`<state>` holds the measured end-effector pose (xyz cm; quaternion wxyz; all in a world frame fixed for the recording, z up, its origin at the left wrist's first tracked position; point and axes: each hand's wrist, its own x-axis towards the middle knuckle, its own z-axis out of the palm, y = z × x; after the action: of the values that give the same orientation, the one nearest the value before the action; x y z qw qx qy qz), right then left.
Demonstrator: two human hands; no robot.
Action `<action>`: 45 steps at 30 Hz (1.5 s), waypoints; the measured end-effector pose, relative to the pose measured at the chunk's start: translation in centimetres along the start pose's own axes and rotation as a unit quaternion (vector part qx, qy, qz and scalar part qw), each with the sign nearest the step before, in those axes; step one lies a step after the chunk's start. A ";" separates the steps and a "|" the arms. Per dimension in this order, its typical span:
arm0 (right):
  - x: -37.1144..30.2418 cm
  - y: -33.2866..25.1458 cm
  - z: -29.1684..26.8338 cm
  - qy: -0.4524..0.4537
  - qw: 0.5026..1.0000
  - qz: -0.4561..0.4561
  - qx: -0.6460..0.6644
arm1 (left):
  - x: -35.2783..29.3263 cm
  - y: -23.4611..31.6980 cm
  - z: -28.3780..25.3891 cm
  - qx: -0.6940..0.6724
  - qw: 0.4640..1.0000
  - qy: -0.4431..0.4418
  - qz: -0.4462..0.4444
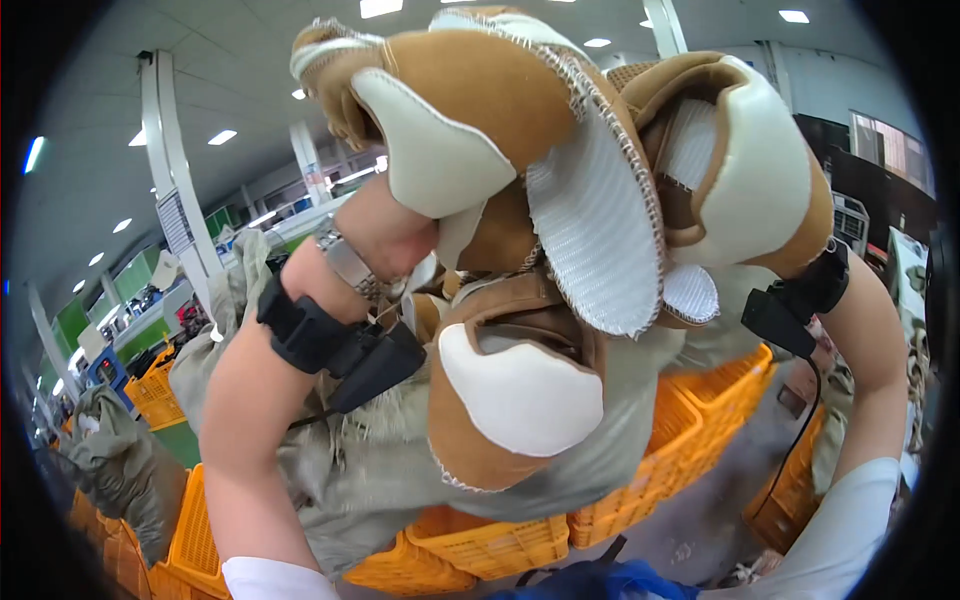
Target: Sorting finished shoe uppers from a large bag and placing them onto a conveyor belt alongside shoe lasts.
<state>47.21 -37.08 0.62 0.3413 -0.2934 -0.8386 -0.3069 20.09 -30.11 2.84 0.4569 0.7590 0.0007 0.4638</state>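
Observation:
A bunch of brown suede shoe uppers (480,90) with white heel panels and ribbed white soles is raised close in front of me, between my arms. My left hand (405,240) is behind the left upper and grips the bunch; its fingers are hidden. At the right, my right forearm (875,340) runs up behind another shoe upper (765,180), whose body covers that hand as it supports the bunch. Below them shows a third shoe upper (520,395), opening upward; I cannot tell whether it hangs or rests on the grey-green sack (350,470).
Orange plastic crates (640,500) stand under and beside the sack. Another grey sack (125,480) and more crates (195,530) are at the left. Work benches and white pillars (175,160) stand farther back. Black strapped devices (350,355) with cables sit at my wrists.

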 end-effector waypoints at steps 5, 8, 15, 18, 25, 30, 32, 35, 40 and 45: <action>0.6 -12.4 -3.6 -0.049 0.982 -0.020 0.179 | -9.3 4.9 -0.1 -0.065 0.998 -0.007 0.008; 0.1 -19.6 -4.5 -0.052 0.946 -0.107 0.300 | -16.7 6.0 5.6 -0.099 0.995 0.002 0.016; -7.7 -30.7 0.7 -0.100 0.610 0.424 0.662 | -32.7 12.1 11.8 -0.154 0.987 0.024 0.034; -12.1 -34.7 -1.1 -0.164 0.632 0.426 0.626 | -35.1 12.2 13.4 -0.162 0.986 0.021 0.026; -21.3 -36.6 -2.6 -0.071 0.465 0.569 0.674 | -37.4 7.8 16.2 -0.125 0.989 -0.077 -0.023; -23.8 -35.7 -5.7 -0.055 0.332 0.634 0.697 | -35.3 3.3 16.5 -0.097 0.983 -0.149 -0.044; -25.1 -35.9 -6.8 0.004 0.395 0.648 0.651 | -33.9 0.1 17.1 -0.097 0.977 -0.180 -0.054; -28.8 -34.8 -8.1 0.053 0.315 0.730 0.604 | -32.0 -4.5 19.9 -0.096 0.968 -0.215 -0.085; -37.0 -38.0 -12.8 0.082 0.348 0.760 0.542 | -24.5 -13.0 28.7 -0.108 0.945 -0.290 -0.104; -40.5 -39.7 -13.0 0.135 0.377 0.779 0.483 | -20.6 -20.6 35.8 -0.103 0.906 -0.395 -0.111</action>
<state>48.55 -83.19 -34.78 0.6223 -0.5572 -0.1902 0.5158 42.30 -51.66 -31.37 0.5440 0.8237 -0.1439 0.0698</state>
